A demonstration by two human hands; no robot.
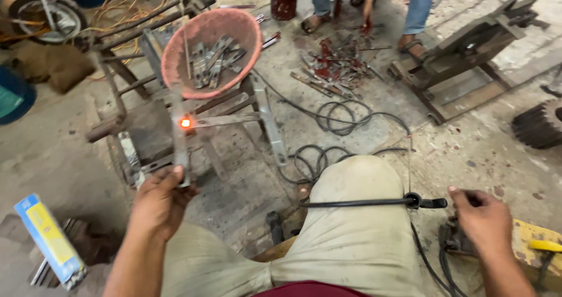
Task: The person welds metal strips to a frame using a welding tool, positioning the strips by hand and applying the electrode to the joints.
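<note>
My left hand (157, 203) grips the near end of a long flat metal strip (179, 142). The strip reaches away over a rusty metal work stand (149, 130). A small spot glows orange (185, 122) where the strip meets a cross bar (228, 120). My right hand (483, 218) is curled on the handle end of a black welding electrode holder (422, 202), level with my right knee (351, 215). A thin electrode (409, 162) stands up from the holder's jaw. A black cable (351, 203) lies across that knee.
A pink basin (175, 69) of flat metal pieces sits on the stand's far side. Black cables (333, 121) coil on the concrete floor. Red-painted scraps (331, 63) lie near another person's sandalled feet (413, 45). A blue and yellow box (50, 238) is at lower left, a metal frame (468, 63) at right.
</note>
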